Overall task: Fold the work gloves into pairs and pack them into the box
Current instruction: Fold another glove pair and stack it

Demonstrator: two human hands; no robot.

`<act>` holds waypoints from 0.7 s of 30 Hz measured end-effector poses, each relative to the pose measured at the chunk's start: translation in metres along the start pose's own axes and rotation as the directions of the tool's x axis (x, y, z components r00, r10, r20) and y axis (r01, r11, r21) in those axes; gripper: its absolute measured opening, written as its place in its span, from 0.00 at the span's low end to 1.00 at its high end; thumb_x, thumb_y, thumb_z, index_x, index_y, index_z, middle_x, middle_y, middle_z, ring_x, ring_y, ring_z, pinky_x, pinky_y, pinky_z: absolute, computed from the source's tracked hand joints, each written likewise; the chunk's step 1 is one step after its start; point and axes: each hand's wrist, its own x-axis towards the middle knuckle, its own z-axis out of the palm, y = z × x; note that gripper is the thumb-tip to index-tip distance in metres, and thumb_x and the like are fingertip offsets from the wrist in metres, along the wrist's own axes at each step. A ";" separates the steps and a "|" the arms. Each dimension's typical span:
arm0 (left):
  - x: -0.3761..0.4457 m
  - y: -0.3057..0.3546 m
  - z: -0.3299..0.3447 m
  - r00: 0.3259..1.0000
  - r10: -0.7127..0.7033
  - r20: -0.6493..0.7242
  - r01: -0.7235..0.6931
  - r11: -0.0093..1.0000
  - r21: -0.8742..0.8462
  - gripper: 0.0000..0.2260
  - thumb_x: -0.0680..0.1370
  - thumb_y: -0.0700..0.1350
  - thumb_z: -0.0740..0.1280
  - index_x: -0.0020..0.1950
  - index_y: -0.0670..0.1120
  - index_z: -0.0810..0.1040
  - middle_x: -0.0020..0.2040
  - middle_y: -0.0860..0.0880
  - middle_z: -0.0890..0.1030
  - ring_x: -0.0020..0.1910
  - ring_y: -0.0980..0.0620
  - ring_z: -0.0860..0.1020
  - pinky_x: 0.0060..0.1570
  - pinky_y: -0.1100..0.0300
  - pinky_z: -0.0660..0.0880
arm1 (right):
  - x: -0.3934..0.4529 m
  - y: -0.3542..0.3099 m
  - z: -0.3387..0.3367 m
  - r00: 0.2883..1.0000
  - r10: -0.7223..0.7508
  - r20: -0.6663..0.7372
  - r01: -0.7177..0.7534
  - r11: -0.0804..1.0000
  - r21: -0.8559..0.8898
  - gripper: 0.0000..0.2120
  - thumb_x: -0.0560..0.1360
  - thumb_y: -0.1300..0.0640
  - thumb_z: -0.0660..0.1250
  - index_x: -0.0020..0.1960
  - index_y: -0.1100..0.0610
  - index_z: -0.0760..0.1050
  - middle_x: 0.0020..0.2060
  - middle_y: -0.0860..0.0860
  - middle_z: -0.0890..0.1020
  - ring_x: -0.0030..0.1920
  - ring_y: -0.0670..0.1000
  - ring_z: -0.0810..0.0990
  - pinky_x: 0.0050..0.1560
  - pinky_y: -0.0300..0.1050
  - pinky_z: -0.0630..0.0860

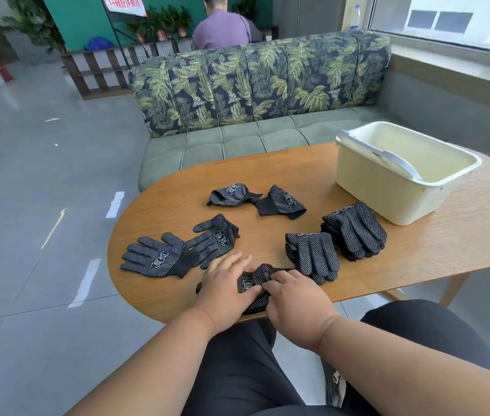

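Observation:
Black work gloves with white dots lie on a wooden oval table (448, 244). Both my hands work on one folded glove pair (252, 283) at the near edge. My left hand (225, 286) presses flat on its left part. My right hand (294, 298) pinches the fabric with curled fingers. Two flat gloves (177, 250) lie to the left. Two folded bundles (255, 199) sit further back. Two glove stacks (336, 238) lie to the right. The cream plastic box (393, 190) stands at the far right, open, with a grey handle across it.
A green sofa (237, 139) with leaf-print back cushions stands behind the table. A person in a purple shirt sits beyond it, facing away. Grey tiled floor lies to the left. My dark-trousered legs are under the near table edge.

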 end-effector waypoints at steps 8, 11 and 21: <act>-0.040 -0.024 -0.032 0.972 -0.158 -0.173 0.166 0.986 0.029 0.07 0.74 0.55 0.73 0.43 0.57 0.76 0.49 0.61 0.75 0.54 0.54 0.73 0.55 0.57 0.72 | 0.001 0.004 0.005 1.000 0.011 0.008 -0.011 1.000 -0.005 0.19 0.77 0.46 0.53 0.48 0.52 0.81 0.45 0.50 0.80 0.46 0.56 0.77 0.50 0.53 0.79; -0.058 -0.031 -0.037 0.965 -0.226 -0.134 0.229 0.973 0.008 0.11 0.72 0.60 0.74 0.38 0.55 0.78 0.42 0.59 0.77 0.45 0.58 0.76 0.45 0.58 0.75 | 0.004 0.003 0.007 1.000 0.014 0.010 -0.014 1.000 -0.003 0.23 0.80 0.42 0.51 0.47 0.52 0.81 0.44 0.50 0.81 0.47 0.57 0.77 0.52 0.54 0.78; -0.066 -0.026 -0.033 0.961 -0.275 -0.042 0.277 0.960 0.039 0.09 0.74 0.59 0.73 0.43 0.55 0.80 0.45 0.58 0.76 0.47 0.56 0.77 0.50 0.55 0.78 | 0.006 -0.003 -0.001 0.998 0.003 0.058 -0.001 0.999 -0.041 0.33 0.74 0.33 0.45 0.51 0.53 0.81 0.47 0.52 0.81 0.51 0.56 0.78 0.53 0.52 0.78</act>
